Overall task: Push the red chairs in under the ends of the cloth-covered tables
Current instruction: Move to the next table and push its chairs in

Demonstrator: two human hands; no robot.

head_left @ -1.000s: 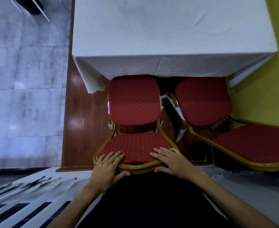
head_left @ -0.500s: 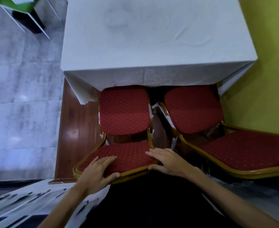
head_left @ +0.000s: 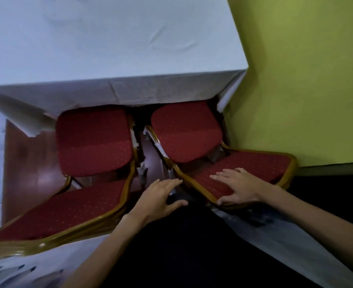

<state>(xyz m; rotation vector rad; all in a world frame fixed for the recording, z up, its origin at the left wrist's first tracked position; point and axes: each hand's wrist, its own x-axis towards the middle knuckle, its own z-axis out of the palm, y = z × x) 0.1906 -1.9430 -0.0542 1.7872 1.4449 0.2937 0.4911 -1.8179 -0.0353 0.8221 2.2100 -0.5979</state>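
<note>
- Chairs: 2 red ones stand side by side at the end of the cloth-covered table (head_left: 113, 38), seats only just at the cloth hem.
- Right hand (head_left: 239, 187) lies flat, fingers spread, on the backrest top of the right chair (head_left: 250, 165), thumb hooked over the gold frame.
- Left hand (head_left: 161, 196) is open, gripping nothing, in the gap just beside that frame.
- Set both palms on the backrest edge and push straight, level, toward the table.
- Mind the green wall (head_left: 306, 80) close alongside.
- The left chair (head_left: 67, 208) sits askew; it likely needs squaring too.
</note>
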